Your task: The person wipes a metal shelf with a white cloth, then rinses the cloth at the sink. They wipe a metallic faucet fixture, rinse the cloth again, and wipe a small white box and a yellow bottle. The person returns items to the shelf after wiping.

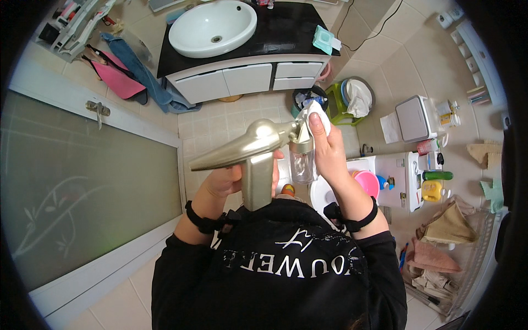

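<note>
A handheld garment steamer or sprayer (258, 142), with a shiny champagne-coloured body, lies across the middle of the view, its tapered end towards the left. Below its nozzle end is a clear cup (302, 167) with a metallic collar. My left hand (227, 179) is wrapped around the device's handle from behind, partly hidden by it. In my right hand (326, 144) is a folded white wipe (317, 117), pressed by the thumb against the nozzle end, just above the cup's collar.
A black counter (284, 29) with a white oval basin (214, 31) and a wipes pack (324, 40) stands ahead. Right are a bin (296, 109), a green stool (336, 113), a pink basin (368, 183) and a white washing machine (396, 175). A glass door (95, 177) is at left.
</note>
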A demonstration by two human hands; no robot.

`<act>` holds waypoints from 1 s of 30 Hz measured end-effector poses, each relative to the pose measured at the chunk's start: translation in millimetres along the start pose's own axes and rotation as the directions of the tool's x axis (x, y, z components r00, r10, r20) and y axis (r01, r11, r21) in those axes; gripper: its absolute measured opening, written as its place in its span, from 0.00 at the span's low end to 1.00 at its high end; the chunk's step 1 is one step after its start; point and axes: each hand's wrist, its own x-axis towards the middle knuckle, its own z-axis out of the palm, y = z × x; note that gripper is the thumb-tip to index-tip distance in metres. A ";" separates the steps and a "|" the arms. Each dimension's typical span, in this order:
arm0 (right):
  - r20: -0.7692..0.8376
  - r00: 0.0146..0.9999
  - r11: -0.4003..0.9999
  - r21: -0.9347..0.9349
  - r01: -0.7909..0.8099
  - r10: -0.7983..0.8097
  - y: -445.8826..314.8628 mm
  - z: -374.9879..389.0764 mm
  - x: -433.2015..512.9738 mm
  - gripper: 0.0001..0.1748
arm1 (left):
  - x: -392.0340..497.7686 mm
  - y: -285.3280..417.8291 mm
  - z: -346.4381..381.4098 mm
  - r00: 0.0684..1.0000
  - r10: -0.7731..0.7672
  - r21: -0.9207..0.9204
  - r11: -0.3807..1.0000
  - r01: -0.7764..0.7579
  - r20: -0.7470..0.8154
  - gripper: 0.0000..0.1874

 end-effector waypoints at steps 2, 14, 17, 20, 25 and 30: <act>-0.050 0.997 0.999 0.012 0.053 -0.052 -0.5 -0.5 4.2 0.24 | -4.1 -4.2 -0.6 0.996 0.032 0.071 0.997 -0.026 -0.082 0.39; 0.180 0.846 0.770 -0.353 0.532 -0.502 -1.0 7.0 5.7 0.22 | -17.6 -8.7 6.8 0.976 -0.112 0.057 0.991 0.124 -0.185 0.34; -0.089 0.847 0.842 -0.200 0.501 -0.525 6.4 16.2 8.0 0.22 | -9.9 -5.2 9.6 0.994 -0.059 0.070 0.995 0.066 -0.092 0.31; -0.348 0.904 0.939 0.142 0.313 -0.248 1.9 17.0 9.7 0.22 | -4.7 2.0 11.4 0.978 -0.198 -0.007 0.980 0.198 -0.069 0.32; -0.308 0.903 0.926 0.133 0.353 -0.300 -14.5 5.5 10.0 0.30 | 5.5 7.1 12.0 0.985 -0.062 0.574 0.806 0.146 -0.164 0.30; 0.230 0.882 0.895 -0.082 0.439 -0.412 -7.8 8.7 8.8 0.25 | 7.4 -5.0 13.8 0.954 -0.006 0.507 0.846 0.165 -0.299 0.27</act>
